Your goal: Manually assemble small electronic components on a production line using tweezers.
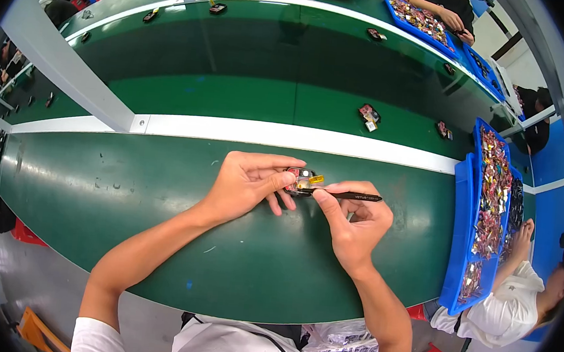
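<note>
Over the middle of the green table, my left hand (244,185) grips a small black electronic housing (302,178) between thumb and fingers. A red circuit board and a yellow flexible piece (316,179) show in its open side. Between the thumb and fingers of my right hand (358,221) is a pair of slim black tweezers (355,196), lying nearly level. Their tip reaches into the housing from the right. What the tip touches there is too small to make out.
Stacked blue trays (459,238) full of small circuit parts stand at the right table edge, beside a person in white (502,306). Past the white rail (232,130), a dark belt carries scattered housings (369,114). A grey post (71,57) rises at left. People sit across the belt.
</note>
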Demonstrator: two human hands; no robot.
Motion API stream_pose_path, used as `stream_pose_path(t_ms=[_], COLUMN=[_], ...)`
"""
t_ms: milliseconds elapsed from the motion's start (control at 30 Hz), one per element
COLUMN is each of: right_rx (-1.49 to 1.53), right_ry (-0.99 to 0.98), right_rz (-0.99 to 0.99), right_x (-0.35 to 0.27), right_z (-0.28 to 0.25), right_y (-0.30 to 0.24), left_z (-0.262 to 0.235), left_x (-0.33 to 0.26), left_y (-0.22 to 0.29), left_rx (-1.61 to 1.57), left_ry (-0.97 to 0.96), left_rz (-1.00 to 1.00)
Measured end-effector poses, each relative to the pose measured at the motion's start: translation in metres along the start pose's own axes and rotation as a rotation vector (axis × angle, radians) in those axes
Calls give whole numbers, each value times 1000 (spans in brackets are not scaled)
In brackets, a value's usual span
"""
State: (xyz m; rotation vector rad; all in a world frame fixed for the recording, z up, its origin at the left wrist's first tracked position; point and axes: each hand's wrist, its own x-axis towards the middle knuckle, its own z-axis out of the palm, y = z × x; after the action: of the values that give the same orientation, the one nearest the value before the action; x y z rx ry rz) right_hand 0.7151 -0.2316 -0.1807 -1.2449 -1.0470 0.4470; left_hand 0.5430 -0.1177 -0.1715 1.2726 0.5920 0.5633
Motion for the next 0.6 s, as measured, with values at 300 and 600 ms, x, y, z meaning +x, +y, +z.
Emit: stream_pose_path(t_ms=[300, 600], right_rx=[-44, -127], right_ry=[-19, -15], right_rz=[-41, -132], right_x=[2, 0], right_z=[-5, -4], right_y=[-2, -4], left_z=[4, 2], left_x=[1, 2], left_y=[-3, 2], left_rx=[25, 26], left_ry=[12, -6], left_rz=[39, 19])
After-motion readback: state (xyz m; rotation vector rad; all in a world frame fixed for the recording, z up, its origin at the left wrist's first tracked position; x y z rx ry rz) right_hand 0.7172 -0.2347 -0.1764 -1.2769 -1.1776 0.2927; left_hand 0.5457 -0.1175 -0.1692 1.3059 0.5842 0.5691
